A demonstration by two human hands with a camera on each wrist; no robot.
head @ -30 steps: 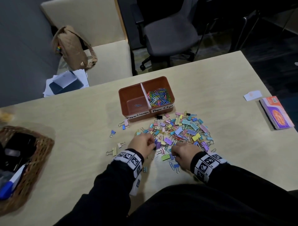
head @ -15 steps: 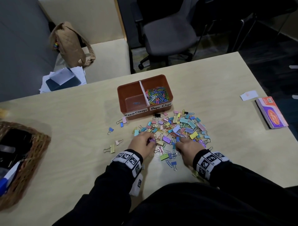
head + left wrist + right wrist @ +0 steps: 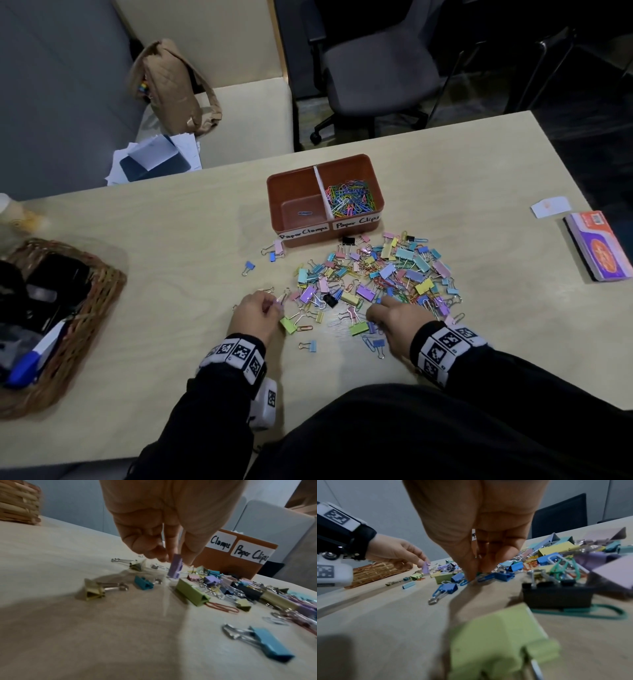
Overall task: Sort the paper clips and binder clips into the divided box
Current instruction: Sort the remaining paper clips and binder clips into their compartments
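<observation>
An orange divided box [image 3: 342,159] stands at mid-table; its right compartment holds coloured paper clips [image 3: 349,198] and its left one holds a single blue clip [image 3: 305,213]. In front of it lies a mixed pile of binder clips and paper clips [image 3: 376,274]. My left hand [image 3: 257,315] is at the pile's left edge and pinches a purple binder clip [image 3: 175,566] just above the table. My right hand [image 3: 394,315] is at the pile's near edge, thumb and fingertips [image 3: 471,578] bunched down on a blue paper clip [image 3: 464,583] on the table.
A wicker basket [image 3: 61,308] with pens sits at the left edge. At the right edge lie an orange-and-purple block [image 3: 597,245] and a paper slip [image 3: 550,206]. Stray binder clips [image 3: 249,266] lie left of the pile. A tan bag [image 3: 171,85] rests on the seat behind.
My left hand has moved left out of the pile with the purple binder clip between its fingers. The right hand stays at the pile's near edge.
</observation>
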